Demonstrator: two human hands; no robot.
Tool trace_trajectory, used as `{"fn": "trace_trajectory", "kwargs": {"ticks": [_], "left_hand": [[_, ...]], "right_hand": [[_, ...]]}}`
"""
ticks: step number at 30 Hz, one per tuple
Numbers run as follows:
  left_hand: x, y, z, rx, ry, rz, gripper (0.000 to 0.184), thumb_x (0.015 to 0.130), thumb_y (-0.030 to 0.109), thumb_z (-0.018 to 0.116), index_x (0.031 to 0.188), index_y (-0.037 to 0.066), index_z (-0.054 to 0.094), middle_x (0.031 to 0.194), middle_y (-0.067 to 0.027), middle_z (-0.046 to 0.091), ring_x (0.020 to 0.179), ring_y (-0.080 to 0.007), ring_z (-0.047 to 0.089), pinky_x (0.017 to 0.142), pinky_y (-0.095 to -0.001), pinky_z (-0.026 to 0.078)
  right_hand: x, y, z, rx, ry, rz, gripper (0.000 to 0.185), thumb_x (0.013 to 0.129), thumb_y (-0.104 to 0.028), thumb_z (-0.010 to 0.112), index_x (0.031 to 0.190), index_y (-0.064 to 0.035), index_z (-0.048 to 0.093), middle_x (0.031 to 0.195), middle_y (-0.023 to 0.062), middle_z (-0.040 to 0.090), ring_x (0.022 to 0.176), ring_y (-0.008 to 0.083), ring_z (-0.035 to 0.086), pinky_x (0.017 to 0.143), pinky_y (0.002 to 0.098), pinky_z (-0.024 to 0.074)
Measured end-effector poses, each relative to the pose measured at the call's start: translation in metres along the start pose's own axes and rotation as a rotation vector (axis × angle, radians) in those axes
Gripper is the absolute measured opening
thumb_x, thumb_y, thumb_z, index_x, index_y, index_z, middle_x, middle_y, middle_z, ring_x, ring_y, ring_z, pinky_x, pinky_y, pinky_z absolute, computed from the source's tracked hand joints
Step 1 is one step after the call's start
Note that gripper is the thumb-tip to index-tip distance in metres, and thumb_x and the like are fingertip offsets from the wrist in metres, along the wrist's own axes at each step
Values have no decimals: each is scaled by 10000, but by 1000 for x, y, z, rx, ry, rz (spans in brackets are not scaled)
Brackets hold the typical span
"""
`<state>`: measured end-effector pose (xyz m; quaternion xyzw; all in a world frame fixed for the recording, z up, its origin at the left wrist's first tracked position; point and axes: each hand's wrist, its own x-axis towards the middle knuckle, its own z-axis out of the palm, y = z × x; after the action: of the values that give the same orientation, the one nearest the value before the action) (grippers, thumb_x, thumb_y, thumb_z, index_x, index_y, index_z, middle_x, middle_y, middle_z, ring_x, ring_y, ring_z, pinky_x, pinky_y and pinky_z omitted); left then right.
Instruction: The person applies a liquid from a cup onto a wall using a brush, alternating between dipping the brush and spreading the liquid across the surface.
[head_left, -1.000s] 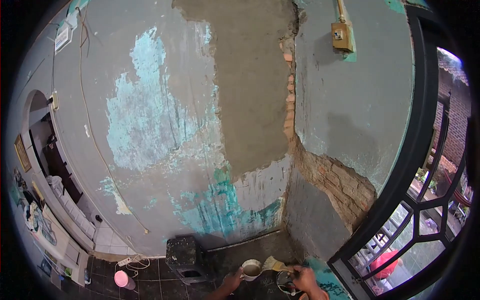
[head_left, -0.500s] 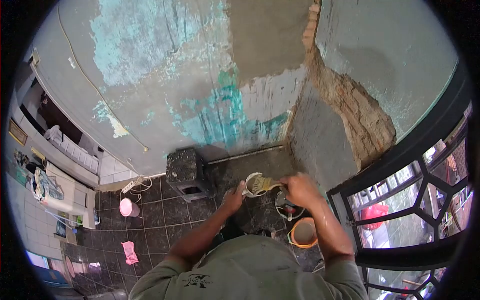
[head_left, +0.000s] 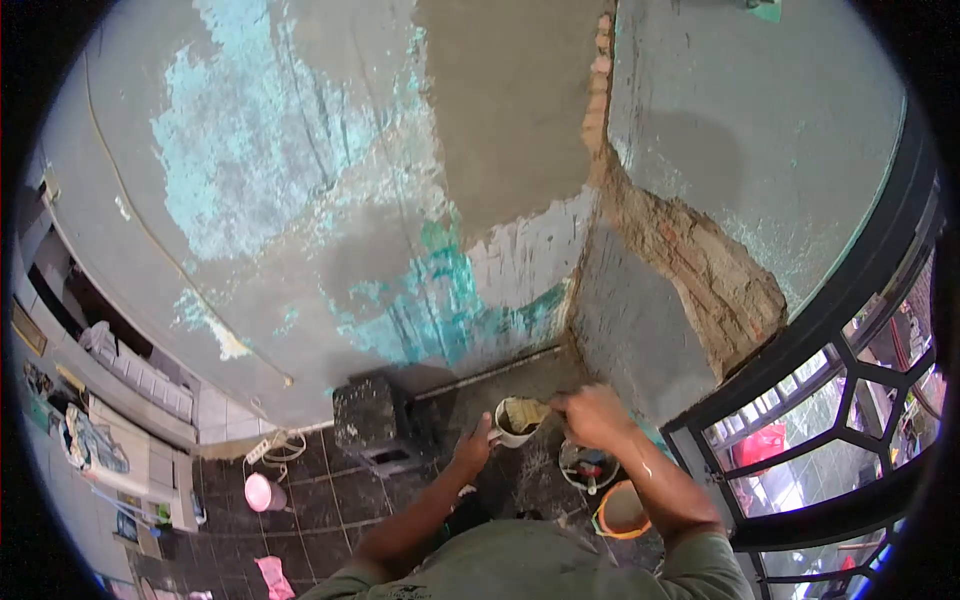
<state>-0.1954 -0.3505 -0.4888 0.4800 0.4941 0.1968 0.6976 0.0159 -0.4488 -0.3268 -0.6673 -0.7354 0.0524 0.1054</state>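
Observation:
A white mug-like container point(head_left: 515, 440) is held by my left hand point(head_left: 474, 447), closed at its left side. My right hand point(head_left: 594, 416) is closed around the handle of a wide paintbrush point(head_left: 528, 412). The brush's pale bristles lie inside the container's mouth; how deep they go I cannot tell. Below my right hand stands a dark round bucket point(head_left: 572, 480) with a few small items in it. Beside that is an orange-rimmed bucket point(head_left: 602, 524) with a greyish-brown content.
A black-speckled block-like stool point(head_left: 365, 420) stands against the patchy wall point(head_left: 380, 200). A rough broken strip point(head_left: 700, 255) runs down the wall at the right, near a dark window grille point(head_left: 850, 400). A pink bucket point(head_left: 264, 492), pink cloth point(head_left: 272, 577) and power strip point(head_left: 262, 448) lie left.
The view has tilted upward, so wall and floor sit lower in the picture. The brush has dipped further into the container, its bristles now less exposed. Both hands keep their hold.

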Motion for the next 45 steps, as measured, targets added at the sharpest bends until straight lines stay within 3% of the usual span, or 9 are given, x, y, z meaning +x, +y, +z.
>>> {"fn": "trace_trajectory", "kwargs": {"ticks": [17, 23, 29, 31, 33, 35, 38, 41, 45], "left_hand": [[156, 90, -79, 16, -90, 51, 555, 960, 573, 436, 1020, 55, 626, 775, -27, 562, 654, -121, 477, 619, -281, 389], [183, 113, -90, -50, -33, -9, 510, 963, 568, 432, 966, 93, 618, 703, 5, 486, 621, -100, 430, 588, -276, 364], [193, 112, -102, -146, 155, 159, 461, 958, 536, 477, 812, 104, 540, 670, 20, 472, 563, -94, 412, 513, -270, 336], [192, 113, -103, -212, 285, 136, 448, 963, 523, 475, 844, 100, 564, 696, 22, 499, 568, -92, 419, 509, -265, 342], [199, 105, -115, -248, 319, 144, 444, 969, 514, 468, 927, 89, 591, 747, 14, 535, 597, -93, 442, 522, -257, 355], [213, 87, -136, -249, 255, 170, 477, 974, 509, 456, 1063, 71, 620, 824, -4, 580, 650, -96, 481, 552, -245, 374], [206, 108, -107, -267, 440, 193, 524, 968, 559, 420, 951, 70, 605, 608, 40, 379, 488, -76, 302, 481, -260, 283], [206, 97, -114, -256, 398, 199, 522, 984, 512, 420, 1197, 70, 599, 900, -14, 611, 682, -105, 498, 575, -242, 389], [216, 82, -127, -146, 346, 221, 492, 986, 526, 389, 1135, 101, 589, 783, 1, 584, 557, -85, 448, 482, -243, 346]], "right_hand": [[95, 35, 132, 409, 450, 463, 265, 849, -176, 674, 1041, -54, 537, 825, 192, 636, 783, 393, 636, 646, 469, 482], [149, 49, 121, 747, 428, 589, 263, 869, -144, 668, 1066, -64, 514, 813, 122, 603, 750, 240, 611, 659, 379, 464], [258, 157, 99, 780, 714, 340, 243, 914, -135, 610, 1102, -21, 505, 909, 110, 587, 831, 169, 563, 778, 319, 463], [299, 182, 39, 778, 882, 270, 261, 911, -172, 596, 1125, -44, 518, 1011, 204, 604, 930, 391, 594, 803, 404, 468], [336, 213, -25, 695, 936, 234, 311, 898, -156, 596, 1186, -60, 530, 1103, 211, 604, 1000, 421, 583, 829, 436, 473], [381, 259, -61, 510, 1061, 190, 339, 885, -123, 589, 1217, -75, 542, 1128, 199, 600, 996, 415, 583, 841, 454, 476], [423, 320, -83, 399, 1141, 167, 355, 858, -68, 586, 1211, -88, 552, 1156, 186, 589, 1015, 415, 574, 851, 462, 478], [419, 377, -32, 394, 1155, 213, 333, 865, -64, 578, 1196, -105, 572, 1037, 206, 629, 1023, 414, 580, 816, 444, 489], [381, 422, 23, 363, 1104, 543, 340, 871, -94, 597, 1210, -115, 594, 1081, 186, 643, 1020, 389, 610, 849, 425, 493]]}}
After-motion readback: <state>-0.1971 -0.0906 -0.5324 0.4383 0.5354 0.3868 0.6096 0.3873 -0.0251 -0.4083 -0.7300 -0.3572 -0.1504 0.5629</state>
